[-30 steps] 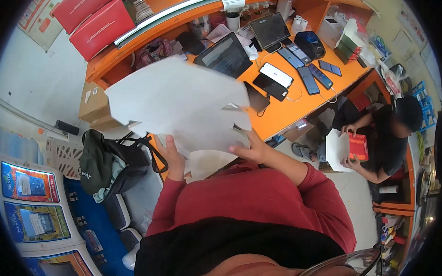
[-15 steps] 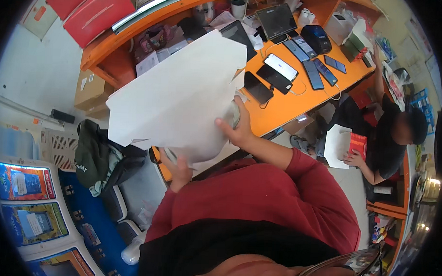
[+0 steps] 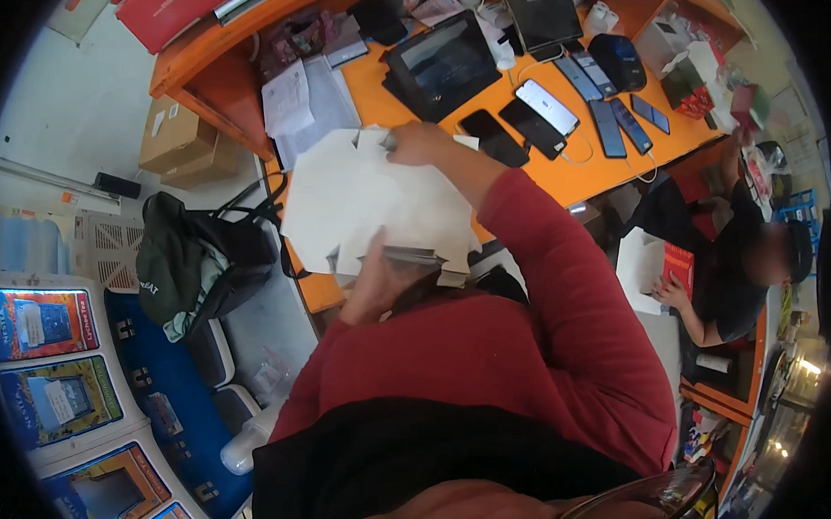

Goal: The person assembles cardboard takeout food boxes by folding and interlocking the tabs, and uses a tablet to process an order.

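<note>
A white card [image 3: 354, 193], longest left to right, lies between left grip [image 3: 378, 281], clasping its near edge, and right grip [image 3: 424, 145], apparently clasping the far.

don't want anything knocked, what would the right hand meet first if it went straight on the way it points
Beyond the white cardboard it touches, the right hand would likely meet the pale papers, though depth is unclear.

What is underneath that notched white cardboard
Past the edges of the white cardboard, parts of the orange desk show. The left hand has its thumb on top, its fingers hidden. Whatever lies directly beneath is covered and cannot be seen.
</note>
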The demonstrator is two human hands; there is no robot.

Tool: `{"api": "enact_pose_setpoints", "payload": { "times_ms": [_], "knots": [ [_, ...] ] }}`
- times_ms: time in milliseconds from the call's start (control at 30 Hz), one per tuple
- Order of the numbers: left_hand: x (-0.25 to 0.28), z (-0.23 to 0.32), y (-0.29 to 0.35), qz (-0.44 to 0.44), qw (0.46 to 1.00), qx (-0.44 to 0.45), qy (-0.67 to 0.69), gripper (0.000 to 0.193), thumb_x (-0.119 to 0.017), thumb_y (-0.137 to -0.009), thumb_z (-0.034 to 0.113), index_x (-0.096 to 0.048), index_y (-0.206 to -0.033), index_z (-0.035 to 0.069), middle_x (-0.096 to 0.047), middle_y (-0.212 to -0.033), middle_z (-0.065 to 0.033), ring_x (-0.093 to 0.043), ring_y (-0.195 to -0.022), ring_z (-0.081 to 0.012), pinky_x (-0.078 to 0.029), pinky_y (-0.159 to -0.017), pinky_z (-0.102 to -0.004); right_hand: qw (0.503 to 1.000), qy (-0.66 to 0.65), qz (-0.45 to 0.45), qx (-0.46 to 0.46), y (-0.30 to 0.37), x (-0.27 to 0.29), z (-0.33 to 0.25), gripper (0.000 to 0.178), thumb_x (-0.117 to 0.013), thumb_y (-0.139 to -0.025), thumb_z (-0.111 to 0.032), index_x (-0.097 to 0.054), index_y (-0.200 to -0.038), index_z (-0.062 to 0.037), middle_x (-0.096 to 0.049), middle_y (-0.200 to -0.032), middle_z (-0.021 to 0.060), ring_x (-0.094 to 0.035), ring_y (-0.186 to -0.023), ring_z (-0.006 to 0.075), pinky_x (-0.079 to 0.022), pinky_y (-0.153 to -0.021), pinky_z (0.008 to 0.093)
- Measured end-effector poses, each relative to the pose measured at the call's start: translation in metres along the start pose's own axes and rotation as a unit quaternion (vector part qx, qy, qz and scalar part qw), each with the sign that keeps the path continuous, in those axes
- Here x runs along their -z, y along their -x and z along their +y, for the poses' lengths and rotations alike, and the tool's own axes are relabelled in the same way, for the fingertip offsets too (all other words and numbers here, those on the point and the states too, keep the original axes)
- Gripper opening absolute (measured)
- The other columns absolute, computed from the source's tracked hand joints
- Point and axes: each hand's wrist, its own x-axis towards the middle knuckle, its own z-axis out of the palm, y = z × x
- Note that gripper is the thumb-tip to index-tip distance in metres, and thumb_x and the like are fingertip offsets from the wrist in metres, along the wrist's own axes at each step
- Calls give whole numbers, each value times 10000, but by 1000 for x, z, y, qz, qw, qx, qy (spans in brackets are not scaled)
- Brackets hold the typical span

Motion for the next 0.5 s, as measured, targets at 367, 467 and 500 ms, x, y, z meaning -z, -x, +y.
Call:
{"api": "enact_pose_setpoints", "payload": {
  "times_ms": [367,467,500],
  "knots": [
    [21,29,-15,-125,546,-360,-746,448,-789,-727,217,-673,-1130,60,-683,-1055,-121,-642,-993,-297,-511,-835,-335,962,-189,-21,197,152,-91,40,340,-704,-794,-246,-675,-1102,-106,-680,-1073,121,-630,-1015,316,-495,-877,414],
    [23,20,-28,-120,493,-277,-816,320,-758,-748,277,-721,-1021,114,-695,-935,-100,-657,-852,-296,-516,-741,-380,975,-79,58,198,178,-121,32,346,-692,-769,-195,-679,-1106,-118,-686,-1021,107,-642,-976,302,-504,-846,419],
    [20,20,-30,-119,470,-254,-837,290,-746,-760,295,-731,-993,123,-697,-905,-94,-659,-820,-295,-515,-718,-389,974,-56,86,200,180,-126,34,353,-689,-760,-182,-680,-1108,-121,-687,-1009,102,-644,-969,297,-504,-841,420]
  ]
}}
